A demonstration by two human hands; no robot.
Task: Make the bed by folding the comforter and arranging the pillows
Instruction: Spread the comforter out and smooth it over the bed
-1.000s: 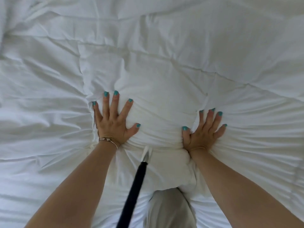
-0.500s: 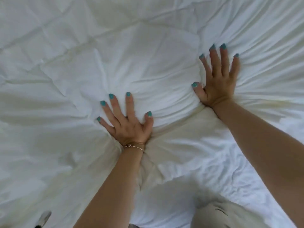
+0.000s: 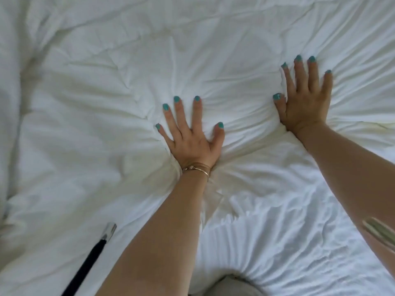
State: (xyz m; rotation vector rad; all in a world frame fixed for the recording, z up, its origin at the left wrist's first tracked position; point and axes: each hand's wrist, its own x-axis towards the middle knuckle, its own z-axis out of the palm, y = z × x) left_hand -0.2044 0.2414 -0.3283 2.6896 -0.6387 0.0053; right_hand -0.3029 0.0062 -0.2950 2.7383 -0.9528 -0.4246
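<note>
1. Since half a second back, both hands sit lower in my view; the right hand [image 3: 305, 103] keeps its lead ahead of the left hand [image 3: 190, 137], and the black strap [image 3: 85, 265] shows more of itself at lower left.
2. Compared with a full second ago, when I saw the two hands nearly level, the right one is now well forward and out to the side.
3. On my feed the comforter [image 3: 106, 124] fills nearly the whole view, white, quilted and creased, lying spread on the bed.
4. Left hand: palm down on the comforter, fingers [image 3: 197, 113] straight and spread wide, thumb out to the right. It presses flat and grips no cloth. Creases fan out from under the wrist.
5. Right hand: also palm down on the comforter, further from me and well apart from the left. Its fingers are straight and only slightly spread, the thumb stretched toward the left hand. It holds nothing.
6. Between the two hands the cloth bulges into a soft mound with folds running across it.
7. All the nails I can see are painted teal.
8. A thin gold bracelet [image 3: 198, 168] with a small bead circles the left wrist.
9. The strap hangs at lower left, ending in a silver tip [image 3: 110, 229] over the comforter; I cannot tell whether it touches the cloth.
10. At the bottom edge a grey shape [image 3: 230, 287] shows beside the left forearm; I cannot tell what it is.
</note>
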